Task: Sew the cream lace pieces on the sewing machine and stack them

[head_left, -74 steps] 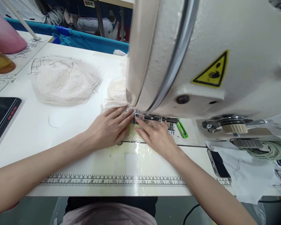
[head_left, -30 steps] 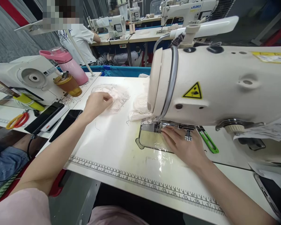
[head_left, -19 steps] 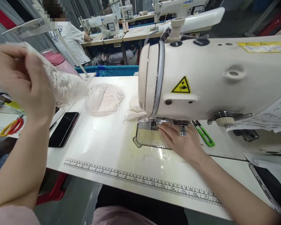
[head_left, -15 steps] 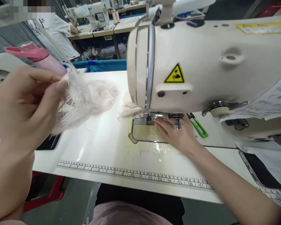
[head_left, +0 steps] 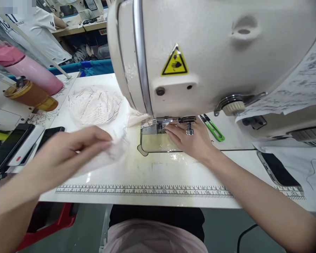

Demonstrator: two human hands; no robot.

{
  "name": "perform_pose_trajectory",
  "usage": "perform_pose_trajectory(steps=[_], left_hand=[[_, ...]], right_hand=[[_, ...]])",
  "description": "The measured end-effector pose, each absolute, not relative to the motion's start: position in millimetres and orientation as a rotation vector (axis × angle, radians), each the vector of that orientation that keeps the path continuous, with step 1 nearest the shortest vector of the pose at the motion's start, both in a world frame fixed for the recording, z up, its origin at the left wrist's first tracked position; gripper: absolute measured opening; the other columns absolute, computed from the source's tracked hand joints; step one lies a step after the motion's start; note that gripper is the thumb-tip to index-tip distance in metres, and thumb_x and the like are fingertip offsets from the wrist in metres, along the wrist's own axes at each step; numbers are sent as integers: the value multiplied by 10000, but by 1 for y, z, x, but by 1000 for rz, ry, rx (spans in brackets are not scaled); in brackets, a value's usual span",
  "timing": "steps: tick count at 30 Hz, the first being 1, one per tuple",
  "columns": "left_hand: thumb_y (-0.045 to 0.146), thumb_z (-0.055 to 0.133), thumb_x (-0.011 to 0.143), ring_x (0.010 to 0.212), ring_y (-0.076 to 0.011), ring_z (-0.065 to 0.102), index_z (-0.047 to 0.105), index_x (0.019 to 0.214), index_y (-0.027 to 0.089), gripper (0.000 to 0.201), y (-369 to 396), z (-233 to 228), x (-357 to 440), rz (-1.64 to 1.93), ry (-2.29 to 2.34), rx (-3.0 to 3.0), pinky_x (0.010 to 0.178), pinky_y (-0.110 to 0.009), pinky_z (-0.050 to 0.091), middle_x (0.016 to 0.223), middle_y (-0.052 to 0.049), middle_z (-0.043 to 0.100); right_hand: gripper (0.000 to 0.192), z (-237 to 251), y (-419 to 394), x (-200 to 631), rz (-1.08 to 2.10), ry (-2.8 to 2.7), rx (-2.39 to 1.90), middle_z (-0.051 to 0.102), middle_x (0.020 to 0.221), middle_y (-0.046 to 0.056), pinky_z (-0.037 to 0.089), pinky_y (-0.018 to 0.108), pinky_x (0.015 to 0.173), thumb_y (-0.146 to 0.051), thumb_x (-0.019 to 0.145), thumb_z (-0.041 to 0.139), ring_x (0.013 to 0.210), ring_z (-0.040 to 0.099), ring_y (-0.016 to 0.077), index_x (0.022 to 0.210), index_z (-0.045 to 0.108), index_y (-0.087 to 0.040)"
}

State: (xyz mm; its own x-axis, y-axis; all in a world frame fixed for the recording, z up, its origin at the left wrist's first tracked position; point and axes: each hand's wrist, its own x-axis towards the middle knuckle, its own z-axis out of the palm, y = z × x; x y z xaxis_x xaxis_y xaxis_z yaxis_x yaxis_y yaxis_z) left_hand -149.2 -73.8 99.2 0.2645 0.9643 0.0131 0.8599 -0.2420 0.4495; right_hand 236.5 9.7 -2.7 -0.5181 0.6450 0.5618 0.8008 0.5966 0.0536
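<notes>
My left hand [head_left: 73,153] is closed in a pinch on a sheer white lace piece [head_left: 114,153], blurred by motion, left of the needle plate. My right hand [head_left: 193,138] reaches in beside the presser foot [head_left: 160,127] of the sewing machine [head_left: 205,52]. Its fingers stretch toward the foot, partly hidden by the machine parts, and no cloth shows in them. A cream fabric piece [head_left: 137,118] lies just left of the foot. Behind my left hand rests a pile of white lace [head_left: 94,105].
Green thread snips [head_left: 214,130] lie right of my right hand. A phone [head_left: 280,168] is at the right. Left stand a pink bottle [head_left: 38,72], a brown cup [head_left: 31,95] and dark phones [head_left: 13,147]. A ruler strip [head_left: 147,190] runs along the front edge. Another person [head_left: 39,31] sits beyond.
My left hand has moved right and lower with the lace piece, toward the presser foot. The view has shifted, while my right hand stays by the foot.
</notes>
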Motion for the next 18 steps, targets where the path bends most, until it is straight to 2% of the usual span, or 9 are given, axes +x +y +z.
perform_pose_trajectory(steps=[1, 3, 7, 9, 11, 13, 15, 18], left_hand=[[389, 569, 884, 613, -122, 578, 660, 915, 278, 147, -60, 108, -102, 283, 1527, 2078, 523, -209, 457, 737, 16, 652], [391, 523, 906, 509, -95, 487, 639, 779, 265, 213, -42, 119, -32, 464, 1335, 1947, 438, -181, 384, 602, 33, 567], [430, 514, 922, 416, -75, 320, 605, 825, 251, 223, -25, 101, 3, 461, 1302, 1787, 361, -191, 243, 528, 55, 408], [403, 482, 943, 413, -77, 341, 595, 827, 236, 233, -15, 78, -4, 364, 1357, 1909, 374, -204, 262, 532, 50, 433], [384, 465, 955, 443, -96, 442, 609, 872, 221, 233, -5, 60, -8, 275, 1497, 2147, 406, -223, 332, 600, 23, 555], [386, 458, 965, 581, -155, 590, 635, 950, 202, 255, -2, 49, -6, 268, 1623, 2477, 483, -267, 444, 768, -35, 674], [349, 444, 982, 817, -221, 677, 655, 1028, 182, 274, -7, 44, 1, 352, 1533, 2810, 639, -336, 553, 966, -83, 720], [252, 446, 988, 1109, -242, 647, 636, 1176, 146, 287, -20, 35, 13, 444, 1129, 3090, 870, -377, 584, 1197, -97, 687]], right_hand=[[228, -2, 9, 236, -418, -2316, -1141, 725, 850, 6, 378, 314, 762, -268, 965, 482, 682, 551, 129, 975, 705, -222], [239, -1, 9, 236, -400, -2294, -1140, 724, 846, 16, 388, 318, 803, -269, 968, 479, 750, 583, 142, 963, 712, -214], [270, 2, 8, 235, -322, -2314, -1206, 719, 819, 32, 388, 343, 853, -252, 978, 445, 803, 591, 166, 991, 712, -216], [284, 2, 9, 236, -279, -2326, -1257, 711, 794, 29, 386, 361, 862, -209, 966, 427, 791, 584, 174, 1014, 707, -231], [317, 2, 9, 238, -245, -2319, -1302, 701, 780, 32, 385, 374, 869, -164, 944, 409, 794, 582, 183, 1048, 701, -234], [348, 2, 9, 239, -217, -2309, -1323, 696, 786, 35, 386, 382, 863, -146, 926, 399, 809, 583, 193, 1091, 692, -237], [370, 3, 7, 238, -189, -2322, -1322, 697, 812, 32, 392, 375, 832, -147, 920, 395, 817, 584, 193, 1136, 676, -252], [381, 4, 0, 233, -210, -2385, -1282, 706, 902, 6, 391, 343, 789, -122, 913, 389, 811, 586, 165, 1118, 671, -277]])
